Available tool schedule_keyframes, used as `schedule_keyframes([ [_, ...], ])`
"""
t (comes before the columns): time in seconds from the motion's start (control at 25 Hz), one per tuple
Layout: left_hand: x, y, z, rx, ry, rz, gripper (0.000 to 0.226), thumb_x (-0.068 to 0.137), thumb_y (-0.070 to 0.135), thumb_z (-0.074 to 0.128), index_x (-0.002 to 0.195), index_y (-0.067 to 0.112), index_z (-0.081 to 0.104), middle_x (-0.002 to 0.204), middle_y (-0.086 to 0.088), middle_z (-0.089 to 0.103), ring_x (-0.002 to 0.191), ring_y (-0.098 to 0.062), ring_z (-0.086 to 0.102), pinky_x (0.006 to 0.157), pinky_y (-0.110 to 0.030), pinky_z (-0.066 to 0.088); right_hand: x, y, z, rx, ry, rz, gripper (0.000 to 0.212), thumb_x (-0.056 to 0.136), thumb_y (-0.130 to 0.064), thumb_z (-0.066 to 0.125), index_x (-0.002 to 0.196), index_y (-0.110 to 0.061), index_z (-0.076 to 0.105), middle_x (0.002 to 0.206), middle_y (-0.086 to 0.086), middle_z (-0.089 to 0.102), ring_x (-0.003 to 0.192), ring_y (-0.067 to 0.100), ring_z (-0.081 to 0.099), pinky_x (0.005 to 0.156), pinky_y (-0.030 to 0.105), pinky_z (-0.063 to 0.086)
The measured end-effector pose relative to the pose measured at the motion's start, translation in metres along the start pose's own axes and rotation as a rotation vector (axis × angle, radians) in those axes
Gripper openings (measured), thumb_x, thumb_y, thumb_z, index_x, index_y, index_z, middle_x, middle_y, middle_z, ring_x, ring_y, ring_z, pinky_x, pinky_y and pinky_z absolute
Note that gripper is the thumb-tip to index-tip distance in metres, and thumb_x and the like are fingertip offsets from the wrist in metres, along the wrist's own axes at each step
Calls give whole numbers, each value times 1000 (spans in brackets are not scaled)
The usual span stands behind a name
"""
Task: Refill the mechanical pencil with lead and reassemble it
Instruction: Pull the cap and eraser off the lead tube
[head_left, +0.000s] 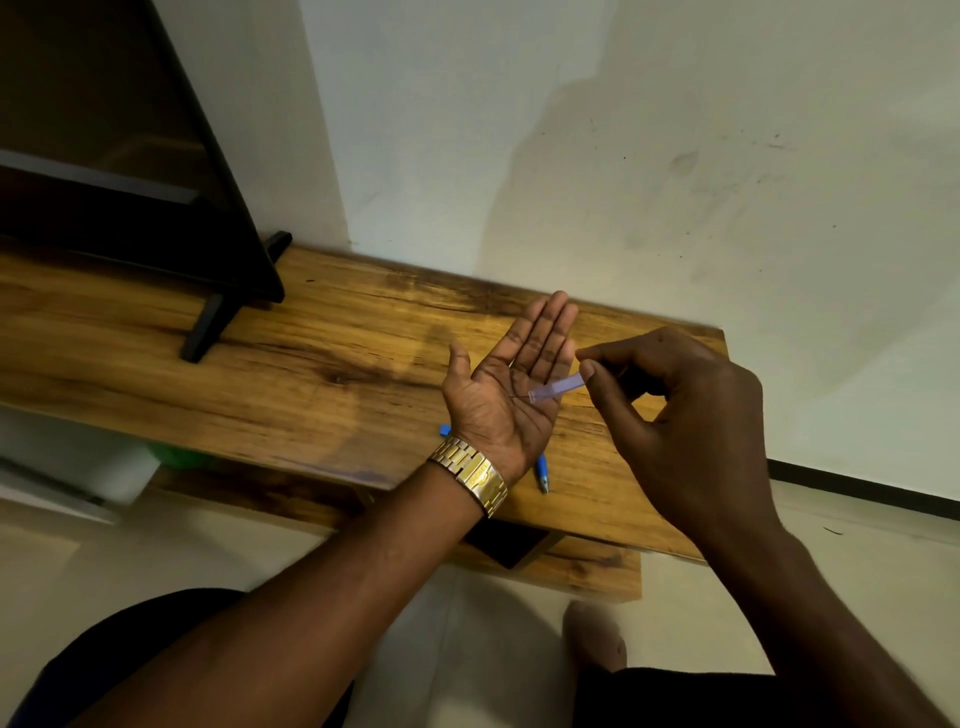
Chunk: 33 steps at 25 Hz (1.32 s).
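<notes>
My left hand (511, 384) is held flat, palm up, fingers together, above the wooden table (311, 364). My right hand (675, 415) pinches a small translucent purple lead tube (557, 388) between thumb and forefinger and tilts it down over the left palm. A thin dark lead (518, 397) pokes out of the tube's lower end onto the palm. The blue mechanical pencil (542, 474) lies on the table under my left wrist, mostly hidden, with its tip showing to the right of the wrist and a blue end (444, 429) to the left.
A black monitor on a stand (208, 322) occupies the table's left side. The white wall (623, 182) rises right behind the table. A gold wristwatch (472, 475) sits on my left wrist. My knees and the tiled floor lie below the table's front edge.
</notes>
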<state>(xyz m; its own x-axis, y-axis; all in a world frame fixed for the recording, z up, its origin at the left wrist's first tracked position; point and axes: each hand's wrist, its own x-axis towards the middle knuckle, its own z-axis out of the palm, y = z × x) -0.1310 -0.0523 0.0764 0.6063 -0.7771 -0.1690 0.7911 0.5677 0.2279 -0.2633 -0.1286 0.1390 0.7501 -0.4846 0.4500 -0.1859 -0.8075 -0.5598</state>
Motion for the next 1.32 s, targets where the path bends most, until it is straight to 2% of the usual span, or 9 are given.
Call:
schedule_keyframes([
  [0.2,1,3,1,-46,-25,13,104,102,75,2,155,-4,45,169,-21,40,159,-33,36,125,-43,31,1,6,-4,45,47,64,13,99,-21,77,110,-20,84,94,-10,75,85,-2,69,75,5,52],
  [0.36,1,9,5,-84,-45,19,104,101,76,3,163,-2,36,171,-20,38,161,-32,33,124,-43,32,1,18,-8,280,93,286,8,101,-33,75,106,-33,80,83,-17,76,81,2,74,71,10,54],
  [0.48,1,14,6,-113,-56,36,105,100,77,3,163,-1,35,171,-20,37,161,-32,33,124,-41,31,4,34,-16,472,150,448,16,101,-37,75,111,-27,82,87,-3,80,82,8,76,81,29,61],
  [0.68,0,24,2,-24,-27,70,110,97,82,7,161,-1,40,167,-20,45,157,-31,42,128,-39,31,0,76,1,206,100,577,9,96,-32,81,99,-23,80,84,-3,82,80,17,81,88,52,67],
  [0.8,0,35,-2,16,8,93,112,96,84,8,159,-1,45,162,-20,52,152,-31,49,124,-38,38,-12,89,33,173,74,686,17,94,-35,84,89,-20,77,82,-1,81,79,19,80,86,53,66],
  [0.92,-3,42,-4,36,13,114,114,95,85,8,157,-1,47,160,-20,55,151,-31,52,121,-38,42,-29,100,61,70,20,624,21,92,-39,85,85,-22,75,79,-7,75,75,9,73,75,38,65],
  [1.04,-7,43,-6,61,19,112,114,94,86,9,157,-1,48,159,-20,56,150,-31,53,124,-38,40,-36,106,74,-52,-48,537,14,93,-28,85,87,-18,78,79,-6,74,73,8,70,68,26,56],
  [1.16,-10,43,-7,89,25,104,115,94,87,9,158,-1,47,159,-20,56,151,-30,52,128,-39,35,-27,91,70,-82,-41,462,18,96,-32,82,100,-14,81,92,0,80,80,11,71,69,25,55],
  [1.32,-11,44,-6,87,6,85,113,95,86,11,158,-1,46,160,-20,55,152,-30,50,126,-38,38,-7,49,56,219,30,204,13,100,-34,77,107,-25,81,97,-13,81,88,8,76,75,20,61],
])
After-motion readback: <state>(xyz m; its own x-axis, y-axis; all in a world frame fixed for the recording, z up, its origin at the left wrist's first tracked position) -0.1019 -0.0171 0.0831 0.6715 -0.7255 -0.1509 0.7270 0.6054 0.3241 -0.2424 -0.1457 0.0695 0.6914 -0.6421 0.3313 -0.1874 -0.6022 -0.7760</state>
